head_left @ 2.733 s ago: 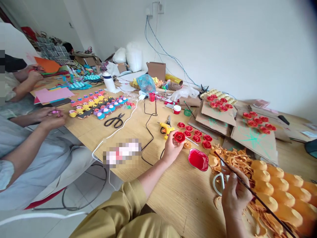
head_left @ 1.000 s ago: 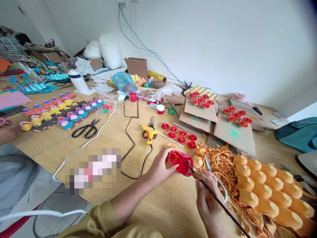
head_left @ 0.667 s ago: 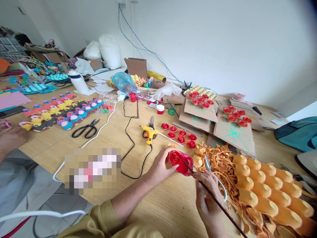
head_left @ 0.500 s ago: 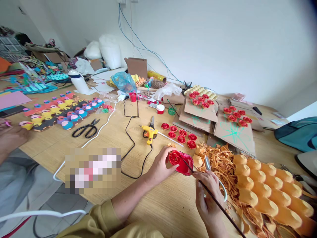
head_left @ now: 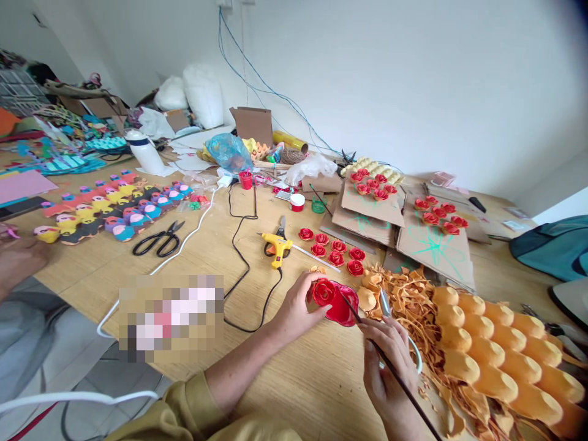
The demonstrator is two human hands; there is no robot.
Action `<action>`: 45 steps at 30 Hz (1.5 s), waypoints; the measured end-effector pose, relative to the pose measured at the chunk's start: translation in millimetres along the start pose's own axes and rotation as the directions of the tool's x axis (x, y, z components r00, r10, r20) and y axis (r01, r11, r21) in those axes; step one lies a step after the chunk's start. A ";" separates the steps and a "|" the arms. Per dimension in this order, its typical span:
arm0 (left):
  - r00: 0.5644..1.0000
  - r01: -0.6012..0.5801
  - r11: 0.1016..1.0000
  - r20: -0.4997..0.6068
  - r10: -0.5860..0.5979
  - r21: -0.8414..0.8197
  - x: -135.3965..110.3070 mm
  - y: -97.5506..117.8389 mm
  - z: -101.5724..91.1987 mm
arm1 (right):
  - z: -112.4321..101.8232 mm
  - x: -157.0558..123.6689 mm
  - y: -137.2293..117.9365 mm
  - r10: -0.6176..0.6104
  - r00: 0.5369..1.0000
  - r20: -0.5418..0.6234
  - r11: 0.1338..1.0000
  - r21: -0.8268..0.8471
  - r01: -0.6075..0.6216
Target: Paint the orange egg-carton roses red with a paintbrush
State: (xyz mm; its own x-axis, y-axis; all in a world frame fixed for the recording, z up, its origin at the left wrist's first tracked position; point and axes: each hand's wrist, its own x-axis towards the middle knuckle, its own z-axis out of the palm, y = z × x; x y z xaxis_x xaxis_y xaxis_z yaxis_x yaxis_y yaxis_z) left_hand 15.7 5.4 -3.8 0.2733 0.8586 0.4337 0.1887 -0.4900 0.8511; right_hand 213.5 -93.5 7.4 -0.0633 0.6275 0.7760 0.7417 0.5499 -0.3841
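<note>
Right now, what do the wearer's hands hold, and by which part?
Left hand: a red rose-shaped flower, by its edge. Right hand: a long thin dark paintbrush, by the handle near its tip.

One red rose-shaped flower (head_left: 324,292), layered petals coiled around a tight centre, paler orange showing along some petal edges; held upright by its rim in the fingers of the left hand (head_left: 299,304), its open face up. One slim dark brush (head_left: 404,386), gripped in the right hand (head_left: 395,347), handle slanting down towards the body, tip over the red pool. One shallow wavy-edged dish (head_left: 354,295), red inside, lies between the hands, partly hidden behind the flower; contact between these two cannot be determined.
</note>
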 end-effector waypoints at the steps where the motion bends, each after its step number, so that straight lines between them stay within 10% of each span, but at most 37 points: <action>1: 1.000 -0.002 1.000 0.003 0.002 -0.002 0.0 -0.1 0.1 | -0.2 0.2 -0.4 0.003 1.000 0.002 1.000 0.005 -0.003; 18: 0.995 0.097 0.989 0.007 -0.097 -0.115 -0.2 -3.3 1.4 | 1.1 -3.5 -0.4 0.051 0.998 -0.043 0.999 0.015 -0.051; 29: 0.929 0.365 0.764 0.154 -0.337 -0.532 5.0 0.9 -2.5 | -1.0 -12.0 3.5 0.157 0.984 -0.084 0.985 0.091 -0.149; 34: 0.878 0.441 0.523 0.229 -0.421 -0.729 6.8 4.1 -6.7 | -0.8 -15.4 1.6 0.303 0.945 -0.125 0.941 0.195 -0.277; 42: 0.728 0.571 -0.149 0.582 -0.363 -0.807 8.2 -1.8 -13.4 | 2.3 -15.9 0.9 0.507 0.818 -0.271 0.849 0.317 -0.422; 45: 0.704 0.573 -0.225 0.614 -0.357 -0.788 4.1 -4.7 -14.3 | 0.7 -18.3 3.9 0.486 0.842 -0.235 0.863 0.283 -0.419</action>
State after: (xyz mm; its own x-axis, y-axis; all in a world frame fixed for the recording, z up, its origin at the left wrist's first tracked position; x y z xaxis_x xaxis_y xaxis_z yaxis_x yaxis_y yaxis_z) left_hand 2.5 13.4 -1.8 0.7042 0.6868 -0.1801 -0.6290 0.7211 0.2904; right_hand 217.1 -102.4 -8.6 0.4641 0.6659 0.5842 0.4773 0.3676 -0.7981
